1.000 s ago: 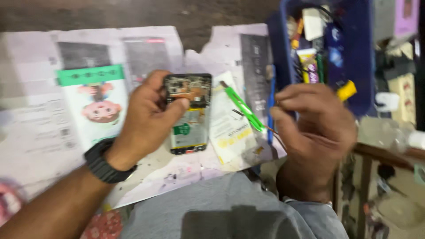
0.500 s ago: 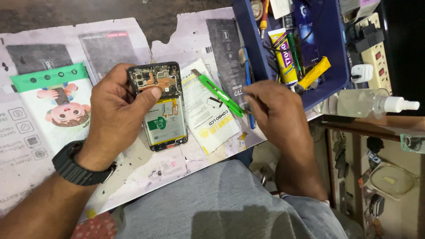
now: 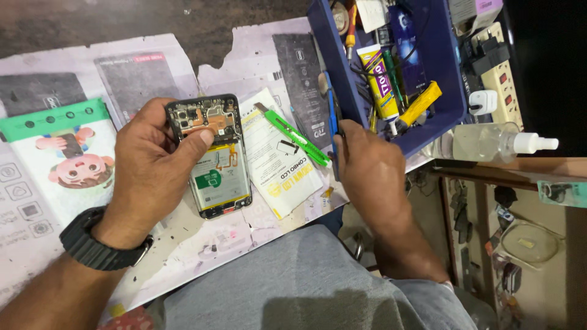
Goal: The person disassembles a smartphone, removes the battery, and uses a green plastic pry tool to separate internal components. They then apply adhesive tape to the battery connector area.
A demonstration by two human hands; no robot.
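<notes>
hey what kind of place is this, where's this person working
Most likely a phone repair bench. The left hand holds an opened smartphone with its back off, a blue tray holds glue tubes and tools, and a green utility knife lies on the paper-covered worktop.

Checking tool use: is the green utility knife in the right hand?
No: the green utility knife lies on the paper, while the right hand grips a thin blue tool.

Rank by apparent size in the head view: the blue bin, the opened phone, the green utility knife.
1. blue bin, clearly largest, though cut off at the top.
2. opened phone, held by the left hand.
3. green utility knife, slimmest.
</notes>
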